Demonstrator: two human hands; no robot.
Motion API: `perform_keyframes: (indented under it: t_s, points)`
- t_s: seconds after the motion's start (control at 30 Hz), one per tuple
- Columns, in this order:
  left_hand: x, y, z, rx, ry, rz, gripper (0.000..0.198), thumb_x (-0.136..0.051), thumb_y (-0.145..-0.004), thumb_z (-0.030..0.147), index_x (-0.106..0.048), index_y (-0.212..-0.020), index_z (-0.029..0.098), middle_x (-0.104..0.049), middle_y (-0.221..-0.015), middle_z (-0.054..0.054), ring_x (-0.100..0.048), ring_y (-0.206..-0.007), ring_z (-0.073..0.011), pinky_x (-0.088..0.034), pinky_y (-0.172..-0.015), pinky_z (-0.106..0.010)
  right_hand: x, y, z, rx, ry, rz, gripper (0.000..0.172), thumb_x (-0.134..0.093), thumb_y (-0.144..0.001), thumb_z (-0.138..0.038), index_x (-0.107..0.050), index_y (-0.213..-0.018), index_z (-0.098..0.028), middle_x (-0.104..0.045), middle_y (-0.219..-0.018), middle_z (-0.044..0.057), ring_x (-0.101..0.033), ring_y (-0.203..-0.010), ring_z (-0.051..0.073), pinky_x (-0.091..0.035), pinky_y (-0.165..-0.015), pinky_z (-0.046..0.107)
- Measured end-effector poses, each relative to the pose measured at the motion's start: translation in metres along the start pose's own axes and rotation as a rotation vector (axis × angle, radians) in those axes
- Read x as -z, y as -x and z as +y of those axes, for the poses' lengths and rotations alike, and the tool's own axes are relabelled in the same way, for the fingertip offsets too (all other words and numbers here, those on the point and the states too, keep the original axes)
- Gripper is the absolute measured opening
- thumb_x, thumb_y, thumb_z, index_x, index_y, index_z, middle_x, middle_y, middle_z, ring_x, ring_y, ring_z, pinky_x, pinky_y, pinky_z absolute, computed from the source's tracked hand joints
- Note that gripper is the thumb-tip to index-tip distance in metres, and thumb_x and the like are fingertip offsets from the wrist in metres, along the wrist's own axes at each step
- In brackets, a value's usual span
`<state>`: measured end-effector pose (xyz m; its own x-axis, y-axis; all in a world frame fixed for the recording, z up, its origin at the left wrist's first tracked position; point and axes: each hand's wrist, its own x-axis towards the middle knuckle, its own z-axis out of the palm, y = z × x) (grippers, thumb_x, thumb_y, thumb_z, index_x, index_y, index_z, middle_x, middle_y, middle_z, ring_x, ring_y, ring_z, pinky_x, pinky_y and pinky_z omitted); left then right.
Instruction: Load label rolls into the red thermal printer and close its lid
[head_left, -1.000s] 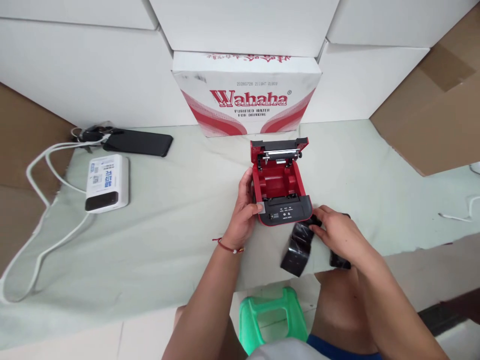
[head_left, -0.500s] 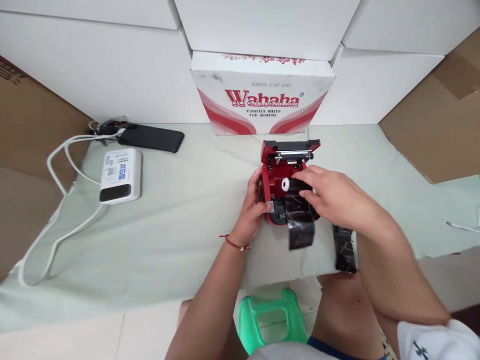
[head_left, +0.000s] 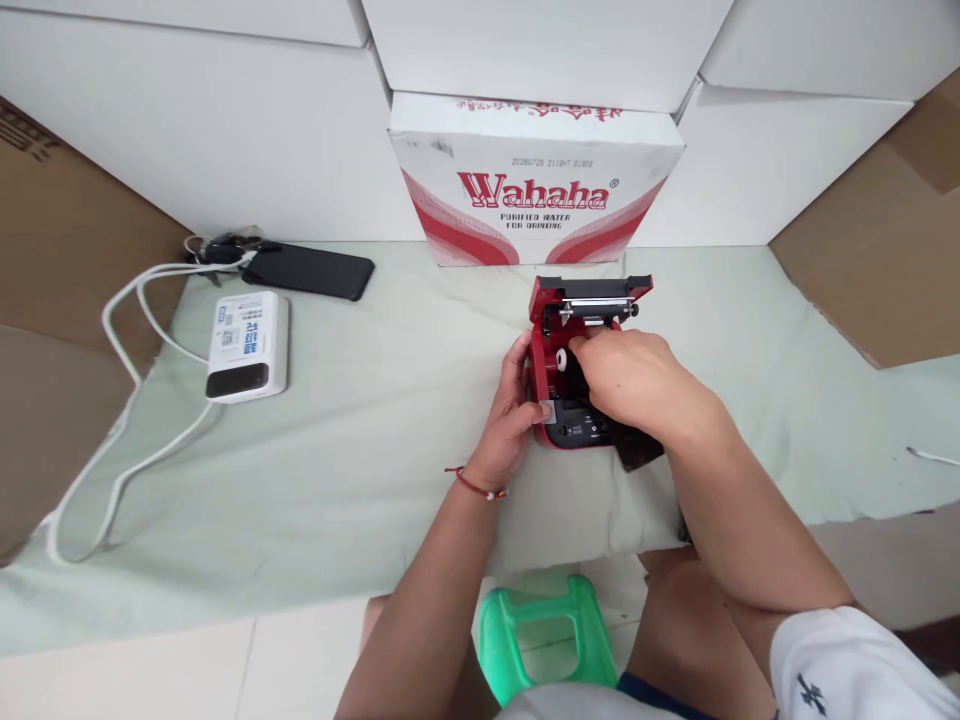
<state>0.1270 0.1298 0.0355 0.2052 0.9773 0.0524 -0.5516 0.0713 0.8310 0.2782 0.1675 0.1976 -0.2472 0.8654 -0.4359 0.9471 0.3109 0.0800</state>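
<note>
A small red and black label printer (head_left: 576, 428) stands on the cloth with its lid raised, its inner metal rod and roller showing. My left hand (head_left: 511, 425) is wrapped round the printer's left side, with the thumb on a pale square patch at its front left corner. Inside the printer's bay, my right hand (head_left: 630, 378) has its fingers closed on a black roll (head_left: 574, 378) with a white core end. Most of that roll is hidden under the hand. A loose black strip (head_left: 637, 447) hangs out past the printer's front right corner.
A Wahaha carton (head_left: 536, 190) stands behind the printer, against white boxes (head_left: 262, 130). On the left lie a black phone (head_left: 309, 270), a white power bank (head_left: 247, 345) and its white cable (head_left: 112, 480). A green stool (head_left: 495, 640) is below the table edge.
My right hand has lowered the black roll deeper into the printer's bay. The hanging strip has swung to the right, uncovering the front panel. My left hand keeps its hold.
</note>
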Motion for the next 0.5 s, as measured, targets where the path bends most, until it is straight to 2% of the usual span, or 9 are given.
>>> perform_keyframes:
  t_s: [0.13,0.33,0.43,0.5]
  points:
    - [0.001,0.0,0.0,0.012,-0.005,-0.004,0.092,-0.088,-0.079,0.039,-0.055,-0.165,0.042,-0.053,-0.18,-0.002,-0.037,-0.175,-0.0395,-0.034,-0.143,-0.058,0.0,-0.004,-0.004,0.001,0.012,-0.009,0.04,-0.046,-0.103,-0.002,-0.079,-0.122,-0.016,-0.082,-0.13,0.019,-0.081,-0.104,0.034,-0.044,-0.069,0.039]
    - [0.0,0.0,0.001,0.024,0.015,0.011,0.091,-0.085,-0.078,0.032,-0.057,-0.163,0.043,-0.051,-0.182,0.001,-0.034,-0.176,-0.0385,-0.034,-0.142,-0.057,-0.011,-0.018,0.006,0.057,-0.039,-0.058,0.039,-0.054,-0.101,-0.005,-0.08,-0.129,-0.015,-0.082,-0.135,0.018,-0.08,-0.111,0.036,-0.052,-0.077,0.04]
    - [0.0,0.0,0.002,0.013,0.004,0.006,0.091,-0.086,-0.078,0.035,-0.056,-0.164,0.041,-0.053,-0.18,-0.001,-0.036,-0.176,-0.0389,-0.033,-0.143,-0.057,-0.014,-0.005,0.014,0.169,-0.237,0.032,0.037,-0.054,-0.107,-0.014,-0.082,-0.13,-0.019,-0.083,-0.138,0.013,-0.079,-0.115,0.032,-0.058,-0.089,0.041]
    - [0.001,-0.001,0.001,0.011,-0.002,-0.001,0.092,-0.087,-0.079,0.037,-0.055,-0.164,0.041,-0.053,-0.181,-0.002,-0.038,-0.175,-0.0386,-0.033,-0.143,-0.056,-0.014,0.01,0.019,0.264,-0.464,0.173,0.036,-0.053,-0.111,-0.02,-0.084,-0.13,-0.024,-0.085,-0.134,0.008,-0.08,-0.115,0.028,-0.06,-0.099,0.04]
